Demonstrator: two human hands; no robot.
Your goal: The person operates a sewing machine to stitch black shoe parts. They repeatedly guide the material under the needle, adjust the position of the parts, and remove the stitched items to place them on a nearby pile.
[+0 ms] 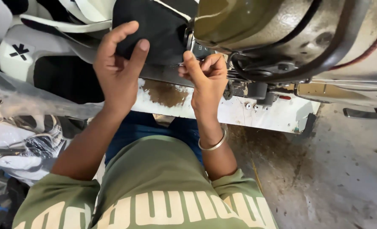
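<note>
black fabric piece (154, 29) at twelve o'clock, under both hands at an olive sewing machine (256, 25)

the machine's head fills the one-to-three o'clock side, with dark cables (324, 55) looping over it and crowding the space just right of the right hand (205, 76). a worn white desk (273, 114) edge with a brown rust patch runs below the hands. at nine o'clock lie white and black cut pieces (27, 55) and a clear plastic bag (23, 140) of more pieces. a stained concrete floor (337, 178) shows at four o'clock. the fabric is plain, dark and matte, with a pale stitched edge near the top, and partly hidden by the left hand (118, 68). the left hand is half open, fingers spread and pressing on the fabric. the right hand is curled nearly closed beside the needle area, thumb up; whether it pinches anything cannot be told. a silver bangle (214, 144) rings the right wrist.
</note>
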